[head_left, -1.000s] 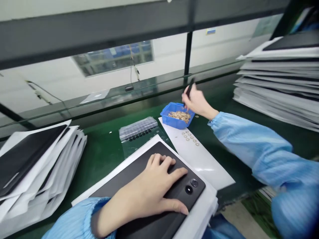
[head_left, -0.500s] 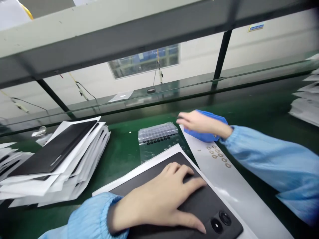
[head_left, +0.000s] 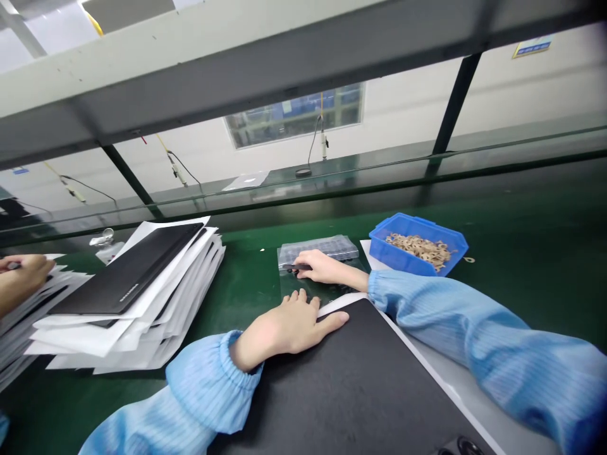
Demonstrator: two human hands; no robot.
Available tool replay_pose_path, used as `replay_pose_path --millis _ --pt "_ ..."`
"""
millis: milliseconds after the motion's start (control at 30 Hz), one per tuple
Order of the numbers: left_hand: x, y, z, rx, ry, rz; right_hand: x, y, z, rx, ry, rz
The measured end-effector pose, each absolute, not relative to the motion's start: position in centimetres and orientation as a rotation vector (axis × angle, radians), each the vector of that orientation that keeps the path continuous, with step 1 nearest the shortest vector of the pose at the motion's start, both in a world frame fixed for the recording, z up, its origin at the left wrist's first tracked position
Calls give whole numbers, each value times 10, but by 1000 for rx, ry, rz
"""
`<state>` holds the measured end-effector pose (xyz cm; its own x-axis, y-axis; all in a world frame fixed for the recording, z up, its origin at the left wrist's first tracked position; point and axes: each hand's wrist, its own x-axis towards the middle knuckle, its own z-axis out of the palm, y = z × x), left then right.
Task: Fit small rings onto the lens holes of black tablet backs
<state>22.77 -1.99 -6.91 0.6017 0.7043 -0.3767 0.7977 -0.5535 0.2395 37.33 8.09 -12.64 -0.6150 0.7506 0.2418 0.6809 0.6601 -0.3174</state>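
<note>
A black tablet back cover (head_left: 360,373) lies on white paper in front of me, with round lens rings (head_left: 467,445) at its lower right, cut off by the frame. My left hand (head_left: 289,325) rests open at its far edge, thumb on the cover and fingers reaching past the edge. Beyond it, my right hand (head_left: 322,266) grips what look like thin black tweezers (head_left: 298,267), held over a clear plastic sheet (head_left: 289,287). The right hand hides most of the small black rings on that sheet. The tweezers' tips are too small to make out.
A blue bin (head_left: 403,260) of small tan ring-shaped pieces stands right of the right hand. At left is a stack of black covers and white sheets (head_left: 156,303). Another person's hand (head_left: 21,278) works at the far left. A shelf beam (head_left: 237,63) crosses overhead.
My right hand has moved left from the blue bin to the plastic sheet. My left hand has shifted up and left to the cover's far edge. The view has shifted, and another person's hand appears.
</note>
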Motion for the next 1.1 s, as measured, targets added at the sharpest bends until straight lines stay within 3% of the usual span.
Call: replay_pose_path --millis 333,733,933,1100 --pt "231 -25 -68 2562 1186 -300 374 94 -127 -1072 -2557 407" --pt "230 -25 -69 2626 1174 -309 371 87 -127 -1123 -2541 249" --pt "231 -22 -66 2612 1206 -391 380 64 -76 -1079 -2396 235" --pt "230 -20 -60 2675 1039 -577 412 -32 -35 -1180 -2091 455"
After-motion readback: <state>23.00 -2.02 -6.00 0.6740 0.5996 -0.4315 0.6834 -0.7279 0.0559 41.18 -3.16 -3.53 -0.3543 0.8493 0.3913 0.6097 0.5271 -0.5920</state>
